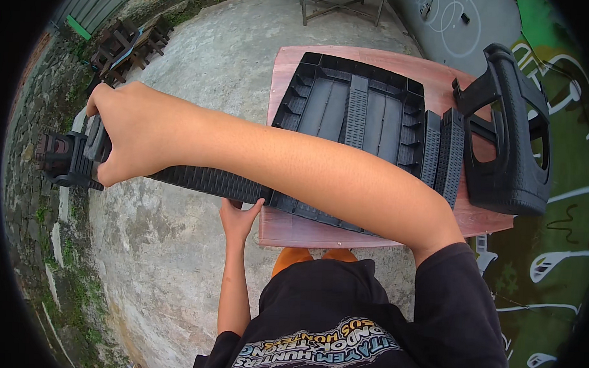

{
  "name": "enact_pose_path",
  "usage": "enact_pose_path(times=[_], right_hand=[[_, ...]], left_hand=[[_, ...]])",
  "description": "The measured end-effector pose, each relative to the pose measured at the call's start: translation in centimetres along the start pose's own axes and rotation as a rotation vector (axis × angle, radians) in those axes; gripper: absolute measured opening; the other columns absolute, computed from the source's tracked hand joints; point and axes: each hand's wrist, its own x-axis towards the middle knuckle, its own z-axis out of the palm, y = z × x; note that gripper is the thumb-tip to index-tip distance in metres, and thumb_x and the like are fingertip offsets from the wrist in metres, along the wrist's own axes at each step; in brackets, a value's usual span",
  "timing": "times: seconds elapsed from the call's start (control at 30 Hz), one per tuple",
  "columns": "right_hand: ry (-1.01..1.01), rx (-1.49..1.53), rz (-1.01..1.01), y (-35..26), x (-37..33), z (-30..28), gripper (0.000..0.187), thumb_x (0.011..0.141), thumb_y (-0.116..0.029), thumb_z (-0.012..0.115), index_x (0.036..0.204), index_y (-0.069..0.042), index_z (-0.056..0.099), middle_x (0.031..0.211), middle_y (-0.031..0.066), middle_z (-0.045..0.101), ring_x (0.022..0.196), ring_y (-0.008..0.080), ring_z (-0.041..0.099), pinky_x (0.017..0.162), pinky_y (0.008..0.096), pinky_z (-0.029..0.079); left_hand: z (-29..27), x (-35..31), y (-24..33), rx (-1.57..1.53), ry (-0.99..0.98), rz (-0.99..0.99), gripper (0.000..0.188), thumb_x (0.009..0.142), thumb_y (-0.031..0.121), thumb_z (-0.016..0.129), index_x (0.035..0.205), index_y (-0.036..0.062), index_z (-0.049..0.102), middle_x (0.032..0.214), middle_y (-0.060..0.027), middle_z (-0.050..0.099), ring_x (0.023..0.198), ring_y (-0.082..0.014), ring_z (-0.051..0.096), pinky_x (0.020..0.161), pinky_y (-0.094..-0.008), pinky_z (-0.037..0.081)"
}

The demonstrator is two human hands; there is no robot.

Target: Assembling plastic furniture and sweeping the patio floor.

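My right arm reaches across to the far left. There my right hand [131, 133] is closed over the end of a black plastic part with ribbed edges [71, 158]. A black woven-pattern plastic piece [210, 182] runs from under that hand to the table's left edge. Under its near end, my left hand [240, 216] grips it with the thumb along the edge. On the table lies a black plastic panel [326, 107], ribbed side up, with a raised rim and a perforated strip [357, 111] across it. My right forearm hides part of the panel.
The reddish wooden table [293, 232] stands before me. Two narrow black slats [450, 147] lie right of the panel, beside a black chair side frame [519, 172]. Wooden furniture [130, 47] stands far left by a stone wall; a metal-legged stand [343, 7] is behind.
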Motion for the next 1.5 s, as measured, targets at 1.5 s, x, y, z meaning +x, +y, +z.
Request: enact_pose_path(times=[1.5], right_hand=[[0.609,-0.313,0.361,4.7,16.9,-10.5,0.067,0.079,-0.046,0.078,0.115,0.006,0.057,0.097,0.0107,0.065,0.087,0.0162,0.063,0.079,0.0294,0.05]], left_hand=[[0.2,32.7,3.8,-0.26,-0.674,0.274,0.052,0.069,0.015,0.081,0.112,-0.0059,0.059,0.101,-0.0147,0.071,0.093,-0.0189,0.068,0.083,-0.0326,0.053]])
